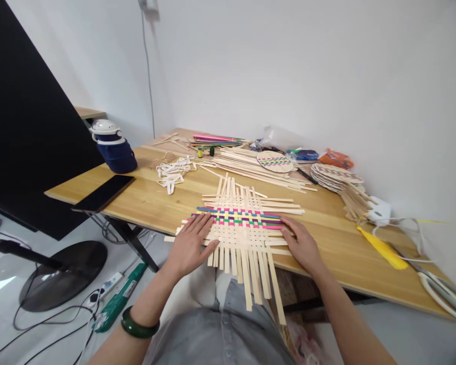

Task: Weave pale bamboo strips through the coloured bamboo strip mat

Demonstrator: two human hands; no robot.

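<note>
A half-woven mat (235,235) of pale flat strips lies at the table's front edge, with long loose ends hanging towards my lap. Blue, pink, yellow, purple and green strips (235,217) cross its middle. My left hand (192,243) lies flat on the mat's left side, fingers stretched out over the coloured strip ends and thumb apart. At the right side, my right hand (302,246) touches the ends of the coloured strips with its fingertips. Its thumb is apart from the fingers, and nothing shows held in it.
Behind the mat are loose pale strips (243,165), a round woven fan (274,161) and white bands (173,172). A phone (104,193) and a blue bottle (116,152) stand left. At right are stacked woven discs (334,177), a yellow tassel (382,248) and large scissors (441,294).
</note>
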